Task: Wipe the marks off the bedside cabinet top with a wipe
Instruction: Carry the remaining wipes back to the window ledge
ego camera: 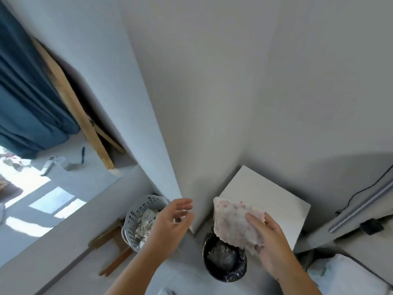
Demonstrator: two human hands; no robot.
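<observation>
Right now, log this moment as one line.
right hand: holds wipe above bin | left hand: open, empty | cabinet top: not yet touched

Wipe (236,224) hiding the cabinet's (276,201) near-left corner and part of the bin (225,265); left hand (170,222) motion-blurred, covering the basket's (138,218) right side; right hand (270,245) partly behind the wipe; both forearms cut off by the lower edge.
</observation>
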